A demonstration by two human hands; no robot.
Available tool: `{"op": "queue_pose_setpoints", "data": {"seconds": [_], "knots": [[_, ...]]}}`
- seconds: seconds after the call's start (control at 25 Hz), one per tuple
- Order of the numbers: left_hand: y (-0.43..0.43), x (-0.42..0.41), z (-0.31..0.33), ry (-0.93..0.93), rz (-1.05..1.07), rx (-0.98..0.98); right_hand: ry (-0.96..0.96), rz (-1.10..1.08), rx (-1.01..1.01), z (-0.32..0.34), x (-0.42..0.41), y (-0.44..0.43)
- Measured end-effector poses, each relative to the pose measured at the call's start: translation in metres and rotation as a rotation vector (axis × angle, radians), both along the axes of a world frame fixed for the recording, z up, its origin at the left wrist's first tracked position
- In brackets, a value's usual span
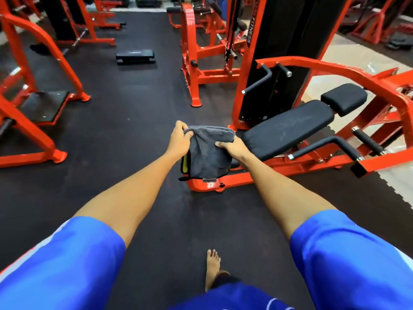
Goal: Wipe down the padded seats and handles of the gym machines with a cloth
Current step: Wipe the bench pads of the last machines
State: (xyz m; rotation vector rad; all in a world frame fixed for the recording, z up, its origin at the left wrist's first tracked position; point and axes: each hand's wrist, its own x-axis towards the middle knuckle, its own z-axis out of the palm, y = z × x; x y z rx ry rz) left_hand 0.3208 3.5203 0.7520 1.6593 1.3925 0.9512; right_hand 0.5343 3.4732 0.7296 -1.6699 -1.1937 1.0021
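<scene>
A grey cloth (209, 153) hangs between both my hands in the middle of the head view. My left hand (180, 142) pinches its upper left corner and my right hand (233, 147) grips its upper right edge. Just to the right lies the long black padded seat (288, 128) of an orange machine, with a smaller black head pad (344, 98) beyond it. Black handles (324, 145) stick out below the seat, and another pair of handles (257, 82) stands behind it. The cloth hides the near end of the machine, where a bit of yellow shows.
Orange machine frames (44, 70) stand at the left and at the back (190, 52). A black step platform (135, 55) lies on the dark rubber floor ahead. My bare foot (212, 267) is on the floor below. Pale flooring (348, 50) begins at the right.
</scene>
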Motion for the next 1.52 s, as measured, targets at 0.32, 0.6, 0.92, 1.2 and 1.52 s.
{"op": "queue_pose_setpoints", "data": {"seconds": [0.32,0.6,0.92,1.2,1.52], "knots": [[0.122,0.045,-0.088,0.135,0.02,-0.281,-0.113,-0.07,-0.234,-0.081,0.051,0.128],[0.189,0.056,-0.196,0.264,-0.12,-0.59,-0.364,0.057,-0.446,-0.16,0.068,0.209],[0.224,0.069,-0.318,0.335,-0.282,-0.812,-0.812,0.478,-0.47,-0.248,0.049,0.325],[0.28,0.076,-0.381,-0.046,0.288,-0.755,-1.044,0.477,-0.072,-0.332,0.019,0.362],[0.315,0.103,-0.417,-0.489,0.355,-0.759,-1.011,0.523,-0.033,-0.408,0.016,0.342]]}}
